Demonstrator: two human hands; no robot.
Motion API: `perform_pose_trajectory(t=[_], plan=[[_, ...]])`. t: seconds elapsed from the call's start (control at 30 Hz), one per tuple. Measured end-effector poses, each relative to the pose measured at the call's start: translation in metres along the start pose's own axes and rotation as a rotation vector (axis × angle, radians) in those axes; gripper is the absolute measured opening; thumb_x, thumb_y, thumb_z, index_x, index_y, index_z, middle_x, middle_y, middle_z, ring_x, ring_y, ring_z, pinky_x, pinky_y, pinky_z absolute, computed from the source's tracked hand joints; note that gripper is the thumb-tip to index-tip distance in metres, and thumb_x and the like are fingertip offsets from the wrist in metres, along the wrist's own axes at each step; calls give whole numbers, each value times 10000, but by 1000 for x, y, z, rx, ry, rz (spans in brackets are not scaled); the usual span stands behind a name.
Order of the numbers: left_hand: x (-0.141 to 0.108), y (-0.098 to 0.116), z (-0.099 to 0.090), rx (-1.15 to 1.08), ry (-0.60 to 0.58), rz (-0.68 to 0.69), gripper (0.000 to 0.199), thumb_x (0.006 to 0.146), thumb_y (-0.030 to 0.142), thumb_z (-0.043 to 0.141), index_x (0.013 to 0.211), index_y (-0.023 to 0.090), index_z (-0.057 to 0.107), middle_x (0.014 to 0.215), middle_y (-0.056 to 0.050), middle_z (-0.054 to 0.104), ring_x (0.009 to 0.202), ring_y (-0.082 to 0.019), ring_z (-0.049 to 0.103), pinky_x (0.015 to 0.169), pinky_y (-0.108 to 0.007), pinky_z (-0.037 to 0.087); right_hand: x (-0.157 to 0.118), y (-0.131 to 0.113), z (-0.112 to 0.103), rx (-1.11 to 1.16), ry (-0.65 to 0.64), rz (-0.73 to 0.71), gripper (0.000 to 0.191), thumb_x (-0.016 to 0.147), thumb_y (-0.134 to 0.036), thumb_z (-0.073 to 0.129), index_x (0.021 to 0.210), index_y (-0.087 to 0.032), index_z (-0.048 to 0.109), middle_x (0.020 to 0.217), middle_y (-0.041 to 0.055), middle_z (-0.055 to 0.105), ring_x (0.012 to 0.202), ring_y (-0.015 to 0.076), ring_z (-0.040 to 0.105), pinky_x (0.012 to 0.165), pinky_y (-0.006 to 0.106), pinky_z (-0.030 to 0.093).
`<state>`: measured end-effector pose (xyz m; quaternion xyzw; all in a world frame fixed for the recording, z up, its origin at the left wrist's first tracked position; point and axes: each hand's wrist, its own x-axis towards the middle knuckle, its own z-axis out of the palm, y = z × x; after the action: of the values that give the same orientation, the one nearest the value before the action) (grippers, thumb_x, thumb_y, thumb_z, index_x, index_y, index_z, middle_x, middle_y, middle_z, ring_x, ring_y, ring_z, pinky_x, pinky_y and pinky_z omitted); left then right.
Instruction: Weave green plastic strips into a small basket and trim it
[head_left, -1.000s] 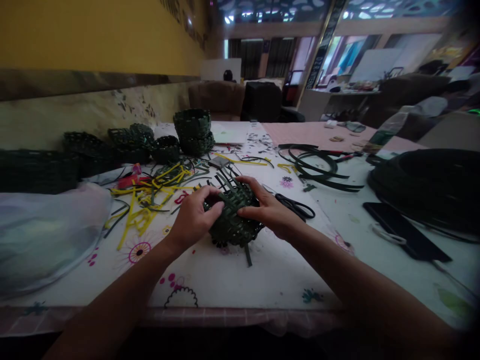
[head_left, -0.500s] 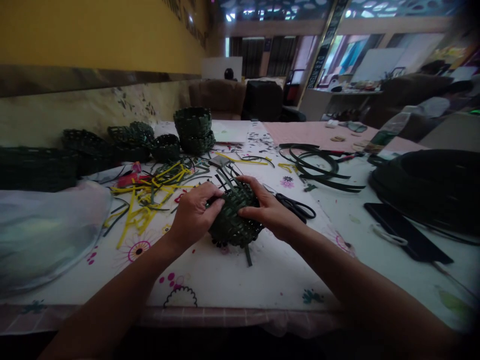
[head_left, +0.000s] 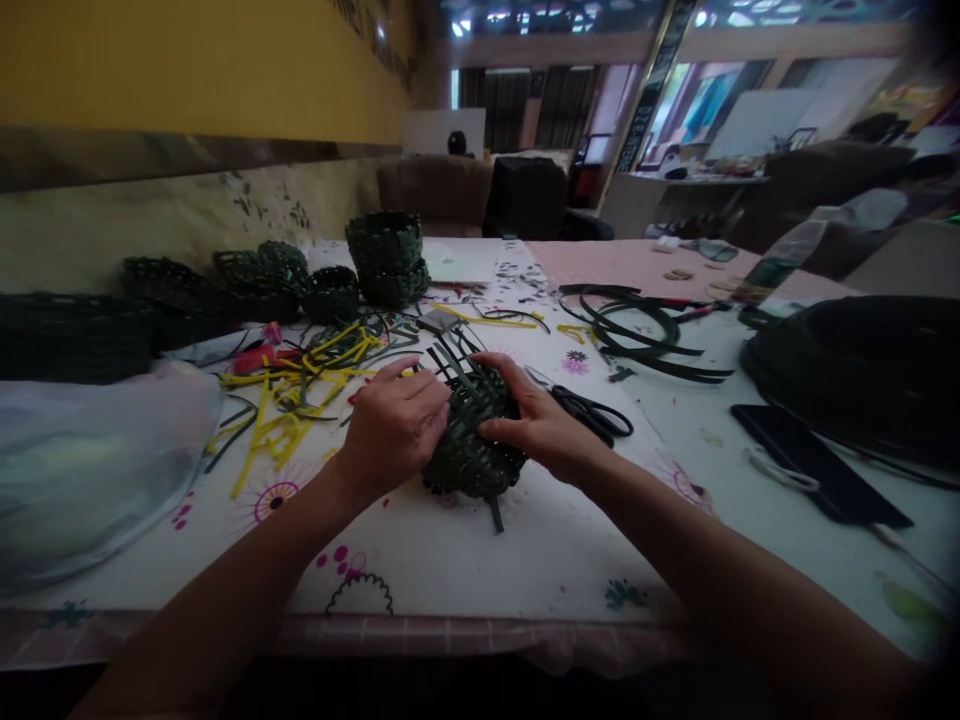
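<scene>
A small dark green woven basket [head_left: 476, 450] lies tilted on the flowered tablecloth, with loose strip ends standing up at its far side and one strip sticking out toward me. My right hand [head_left: 532, 415] grips its right side, thumb on the weave and fingers over the rim. At its left side my left hand [head_left: 397, 415] is closed, knuckles up, with the fingertips against the basket; what they pinch is hidden. Black-handled scissors [head_left: 592, 412] lie just right of my right hand.
Yellow and green strip scraps [head_left: 300, 380] lie to the left, near a plastic bag [head_left: 90, 470]. Finished woven baskets [head_left: 386, 260] stand behind. Coiled green strips [head_left: 637, 335], a bottle [head_left: 784, 262], a phone [head_left: 821, 465] and a big dark round object [head_left: 862, 380] are on the right.
My left hand has turned over the basket's left edge, its thumb no longer showing on the weave. My right hand keeps its hold, and the basket has hardly moved.
</scene>
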<state>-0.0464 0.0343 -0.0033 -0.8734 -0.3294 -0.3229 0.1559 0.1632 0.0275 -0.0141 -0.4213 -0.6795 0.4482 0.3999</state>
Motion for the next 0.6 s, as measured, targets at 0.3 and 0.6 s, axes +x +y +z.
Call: perform_pose_trajectory(t=[0.3,0.6], plan=[[-5,8,1,97,46,81,124,893,258,532,877,169,617,819,-89,664,800,-244,632,1025,-487,530,0,-2,-1,-77,2,-27,744,665,-201,667,1377,-308,478,1468,88,470,1360,331,429,1189,576,295],[-2,25,-7,204,3,-50,231,838,361,618,847,130,605,808,-135,640,786,-295,615,842,-471,559,2,-4,3,-121,26,-42,712,677,-213,666,1360,-327,501,1460,85,490,1368,335,423,1191,586,288]])
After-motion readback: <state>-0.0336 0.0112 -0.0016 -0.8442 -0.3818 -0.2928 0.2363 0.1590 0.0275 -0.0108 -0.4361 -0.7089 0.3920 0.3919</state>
